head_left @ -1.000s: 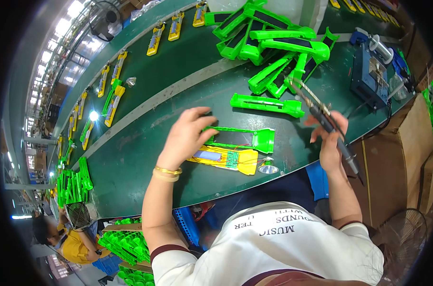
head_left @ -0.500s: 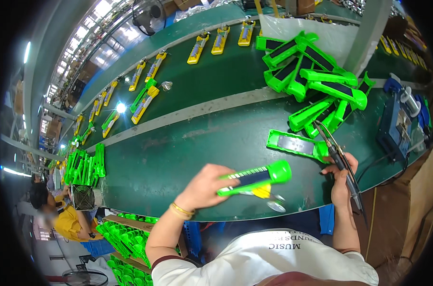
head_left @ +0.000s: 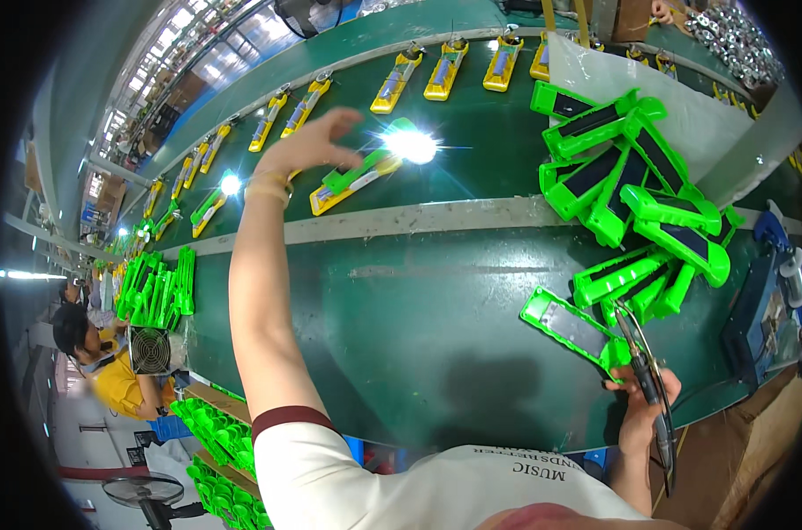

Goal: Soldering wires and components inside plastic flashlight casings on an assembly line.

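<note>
Over the far belt, left hand outstretched, fingers spread above yellow-green lamp.

lamp unit – on far belt | casing pile – right | flat casing – before pile

From here I can't read the lit end of the yellow-and-green lamp assembly beside my left hand: glare whites it out. My right hand covers the grip of the slim dark powered screwdriver, and its tip is lost against the flat green plastic housing. The blue bench machine is cut off by the dark rim.
</note>
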Tool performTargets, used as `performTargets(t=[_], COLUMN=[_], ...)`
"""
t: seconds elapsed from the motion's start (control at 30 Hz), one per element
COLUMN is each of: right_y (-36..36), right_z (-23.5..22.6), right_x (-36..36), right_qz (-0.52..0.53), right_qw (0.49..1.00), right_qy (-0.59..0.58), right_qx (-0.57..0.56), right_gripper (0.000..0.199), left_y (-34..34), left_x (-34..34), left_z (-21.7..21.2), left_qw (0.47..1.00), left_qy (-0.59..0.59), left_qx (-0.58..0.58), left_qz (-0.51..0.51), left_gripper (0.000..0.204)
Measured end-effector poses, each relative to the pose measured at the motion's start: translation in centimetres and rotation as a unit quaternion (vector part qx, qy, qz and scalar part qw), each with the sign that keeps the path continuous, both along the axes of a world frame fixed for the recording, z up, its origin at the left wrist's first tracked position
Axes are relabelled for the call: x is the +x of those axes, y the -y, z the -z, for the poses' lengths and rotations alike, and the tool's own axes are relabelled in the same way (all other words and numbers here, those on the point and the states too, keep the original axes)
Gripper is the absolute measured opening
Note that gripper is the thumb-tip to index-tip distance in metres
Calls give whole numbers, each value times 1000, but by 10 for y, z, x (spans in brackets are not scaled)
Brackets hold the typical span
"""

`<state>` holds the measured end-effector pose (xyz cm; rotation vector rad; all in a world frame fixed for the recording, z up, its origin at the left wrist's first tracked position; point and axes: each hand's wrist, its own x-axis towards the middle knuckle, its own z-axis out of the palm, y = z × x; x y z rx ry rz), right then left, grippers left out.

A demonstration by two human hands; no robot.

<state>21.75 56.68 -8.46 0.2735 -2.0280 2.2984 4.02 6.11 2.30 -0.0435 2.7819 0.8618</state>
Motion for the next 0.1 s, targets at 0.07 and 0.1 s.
performTargets(t=[0.07, 0.1], right_y=[-1, -3], right_z=[2, 3], right_x=[0, -2], right_qz=[-6, -14], right_qw=[1000, 1000], right_qy=[21, 27], right_qx=[-4, -2], right_gripper=[58, 58], left_y=[-15, -14], left_x=[-46, -49], left_z=[-1, 2], left_qw=[997, 997], left_qy=[-25, -21], left_qx=[-41, -42], left_qz=[-58, -59], left_gripper=[67, 67])
